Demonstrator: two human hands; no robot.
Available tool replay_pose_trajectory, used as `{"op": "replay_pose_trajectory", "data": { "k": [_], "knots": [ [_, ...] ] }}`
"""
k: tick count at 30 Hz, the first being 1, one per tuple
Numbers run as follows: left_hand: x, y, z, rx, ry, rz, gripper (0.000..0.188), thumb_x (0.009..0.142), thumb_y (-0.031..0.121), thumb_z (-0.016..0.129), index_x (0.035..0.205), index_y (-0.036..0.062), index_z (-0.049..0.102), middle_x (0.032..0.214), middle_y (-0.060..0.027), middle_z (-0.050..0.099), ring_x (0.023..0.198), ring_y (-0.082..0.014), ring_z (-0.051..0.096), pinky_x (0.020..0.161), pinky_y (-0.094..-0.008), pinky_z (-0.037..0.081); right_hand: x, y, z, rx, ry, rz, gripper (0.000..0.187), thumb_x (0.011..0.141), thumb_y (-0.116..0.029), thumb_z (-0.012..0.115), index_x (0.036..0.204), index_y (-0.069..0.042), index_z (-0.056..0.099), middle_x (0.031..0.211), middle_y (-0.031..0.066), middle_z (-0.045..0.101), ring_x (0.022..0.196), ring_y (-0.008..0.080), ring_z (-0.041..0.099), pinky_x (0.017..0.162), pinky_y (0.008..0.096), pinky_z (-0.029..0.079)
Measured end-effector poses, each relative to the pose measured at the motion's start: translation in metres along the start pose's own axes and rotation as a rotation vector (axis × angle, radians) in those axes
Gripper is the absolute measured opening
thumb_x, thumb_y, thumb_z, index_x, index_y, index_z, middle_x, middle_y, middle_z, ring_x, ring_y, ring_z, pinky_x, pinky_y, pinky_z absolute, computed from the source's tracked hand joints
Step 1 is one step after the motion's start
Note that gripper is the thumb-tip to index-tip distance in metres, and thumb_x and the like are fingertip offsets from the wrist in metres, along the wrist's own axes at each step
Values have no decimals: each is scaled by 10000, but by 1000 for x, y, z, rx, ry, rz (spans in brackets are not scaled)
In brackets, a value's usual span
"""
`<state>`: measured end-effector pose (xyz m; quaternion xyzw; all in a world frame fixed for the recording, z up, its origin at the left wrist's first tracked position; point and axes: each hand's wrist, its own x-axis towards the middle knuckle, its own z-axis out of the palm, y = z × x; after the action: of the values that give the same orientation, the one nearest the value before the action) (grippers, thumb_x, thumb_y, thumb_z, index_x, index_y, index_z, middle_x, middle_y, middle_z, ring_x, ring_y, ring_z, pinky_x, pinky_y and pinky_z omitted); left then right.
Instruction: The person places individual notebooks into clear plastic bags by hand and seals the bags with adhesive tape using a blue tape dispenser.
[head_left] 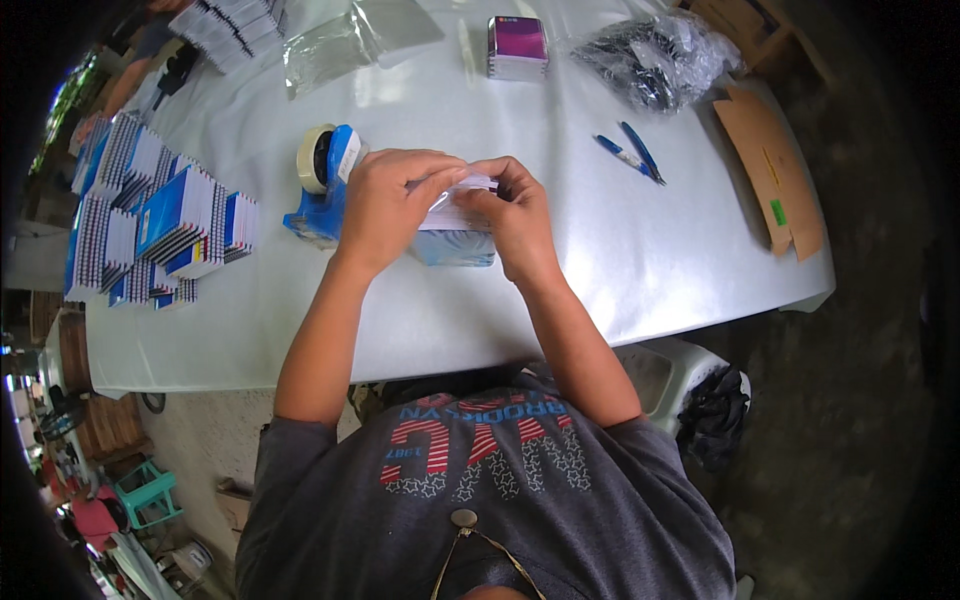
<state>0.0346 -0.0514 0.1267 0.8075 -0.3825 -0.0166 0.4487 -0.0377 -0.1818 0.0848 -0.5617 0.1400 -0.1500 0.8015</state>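
Observation:
Both hands meet over a small plastic-wrapped pack of white and blue boxes (455,232) resting on the white table (620,260). My left hand (385,205) grips the pack's left side and top, fingers curled over its upper edge. My right hand (518,215) pinches the wrapper at the top right. Just left of my left hand stands a blue tape dispenser (322,190) with a roll of tape.
Rows of small blue and white boxes (150,225) fill the table's left side. At the far edge lie clear plastic bags (350,40), a purple-topped box stack (518,47) and a bag of dark items (660,55). Blue pens (632,155) and a cardboard piece (770,170) lie right.

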Motion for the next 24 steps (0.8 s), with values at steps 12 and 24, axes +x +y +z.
{"op": "replay_pose_trajectory", "data": {
  "k": [12,24],
  "knots": [
    [-43,-12,38,118,368,285,182,797,12,688,966,77,704,986,-53,708,1001,-236,664,941,-451,469,-9,14,-12,162,-9,-30,297,719,60,593,1008,-8,603,1001,83,589,895,144,560,790,284,461],
    [-46,-17,41,152,432,381,212,758,31,725,959,98,710,964,-24,671,928,-216,641,814,-391,487,-20,7,-24,-595,-234,-578,628,634,-31,794,1211,-83,550,1183,109,583,1101,306,519,953,379,405]
  ]
}}
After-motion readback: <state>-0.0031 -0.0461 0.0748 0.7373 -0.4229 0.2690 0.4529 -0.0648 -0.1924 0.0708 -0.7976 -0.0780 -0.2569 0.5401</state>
